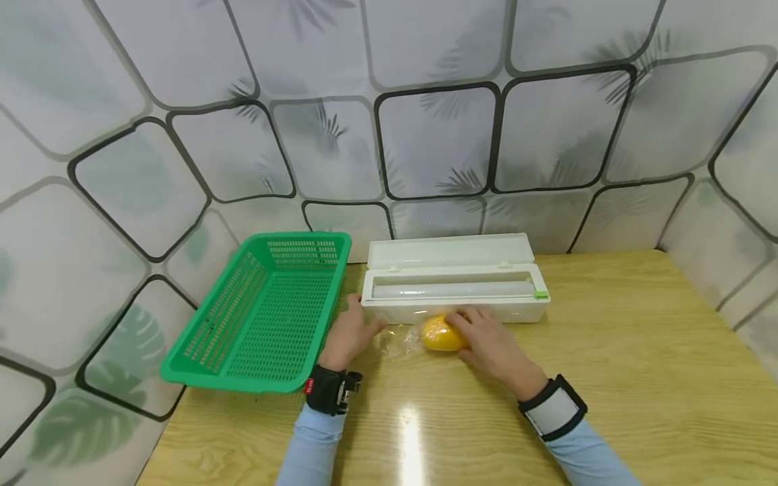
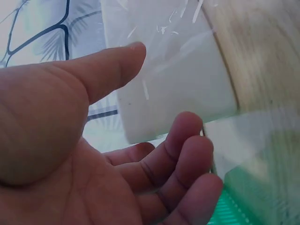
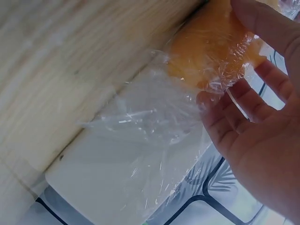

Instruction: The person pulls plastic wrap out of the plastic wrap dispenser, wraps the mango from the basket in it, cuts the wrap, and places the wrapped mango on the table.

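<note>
Currently:
right hand [image 1: 495, 344]: fingers curled over lemon [image 1: 442, 334], pressing cling film [image 1: 398, 339] round it
left hand [image 1: 351, 331]: fingers relaxed, touching film's edge
lemon: table [image 1: 638, 378] rear-centre, against film box [image 1: 452, 287]
basket [image 1: 267, 310]: left edge

A green slotted basket [image 1: 261, 317] sits at the centre left of the frame, on the wooden bench [image 1: 638, 378], its left edge tipped up against the wall. A tiled wall [image 1: 437, 142] with leaf prints fills the upper frame.
</note>
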`<state>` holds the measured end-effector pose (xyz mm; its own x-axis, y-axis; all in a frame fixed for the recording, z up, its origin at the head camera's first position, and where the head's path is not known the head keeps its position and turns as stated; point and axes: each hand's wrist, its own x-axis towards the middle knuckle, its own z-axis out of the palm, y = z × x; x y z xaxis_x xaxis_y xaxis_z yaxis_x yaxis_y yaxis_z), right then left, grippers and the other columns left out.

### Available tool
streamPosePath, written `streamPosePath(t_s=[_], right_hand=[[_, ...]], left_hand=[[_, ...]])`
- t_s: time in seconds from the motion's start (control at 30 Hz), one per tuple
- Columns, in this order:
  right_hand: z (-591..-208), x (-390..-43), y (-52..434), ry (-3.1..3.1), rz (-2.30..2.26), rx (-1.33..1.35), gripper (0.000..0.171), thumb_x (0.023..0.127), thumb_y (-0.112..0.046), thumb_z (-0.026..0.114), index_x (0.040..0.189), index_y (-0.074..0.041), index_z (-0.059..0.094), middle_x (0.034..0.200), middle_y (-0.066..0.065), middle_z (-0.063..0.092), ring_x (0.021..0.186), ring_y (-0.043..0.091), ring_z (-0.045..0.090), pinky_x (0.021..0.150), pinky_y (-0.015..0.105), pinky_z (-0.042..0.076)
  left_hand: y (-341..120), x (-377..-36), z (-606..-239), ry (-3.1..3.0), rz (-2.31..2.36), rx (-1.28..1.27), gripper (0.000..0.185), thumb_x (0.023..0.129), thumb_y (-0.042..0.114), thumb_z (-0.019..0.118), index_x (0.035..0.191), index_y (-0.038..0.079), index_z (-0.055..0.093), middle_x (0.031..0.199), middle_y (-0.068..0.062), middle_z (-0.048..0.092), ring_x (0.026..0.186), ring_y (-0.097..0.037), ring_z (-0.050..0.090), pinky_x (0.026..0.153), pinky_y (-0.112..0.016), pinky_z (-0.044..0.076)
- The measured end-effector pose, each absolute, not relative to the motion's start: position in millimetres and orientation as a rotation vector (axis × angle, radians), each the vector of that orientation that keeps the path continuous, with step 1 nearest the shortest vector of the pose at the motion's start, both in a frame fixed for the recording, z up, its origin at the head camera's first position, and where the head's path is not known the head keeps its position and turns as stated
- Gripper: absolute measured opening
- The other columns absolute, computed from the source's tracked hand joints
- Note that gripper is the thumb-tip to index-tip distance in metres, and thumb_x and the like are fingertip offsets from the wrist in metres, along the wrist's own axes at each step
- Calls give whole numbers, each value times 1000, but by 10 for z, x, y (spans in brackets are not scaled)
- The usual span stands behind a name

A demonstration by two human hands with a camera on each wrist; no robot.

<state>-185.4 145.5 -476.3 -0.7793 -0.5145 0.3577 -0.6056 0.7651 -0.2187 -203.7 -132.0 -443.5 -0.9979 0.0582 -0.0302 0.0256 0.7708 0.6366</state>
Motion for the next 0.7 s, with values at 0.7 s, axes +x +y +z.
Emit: streamPosePath(t_s=[0.7], right_hand=[[-4401, -1857, 1637, -2976, 602, 1070, 57, 83, -12, 78, 135, 0, 58, 124, 18, 57, 111, 32, 55, 97, 51, 46]], left_hand=[[-1245, -1917, -4208, 2881, 786, -25, 94, 78, 32, 85, 143, -7, 30, 109, -32, 65, 94, -40, 67, 74, -49, 55]])
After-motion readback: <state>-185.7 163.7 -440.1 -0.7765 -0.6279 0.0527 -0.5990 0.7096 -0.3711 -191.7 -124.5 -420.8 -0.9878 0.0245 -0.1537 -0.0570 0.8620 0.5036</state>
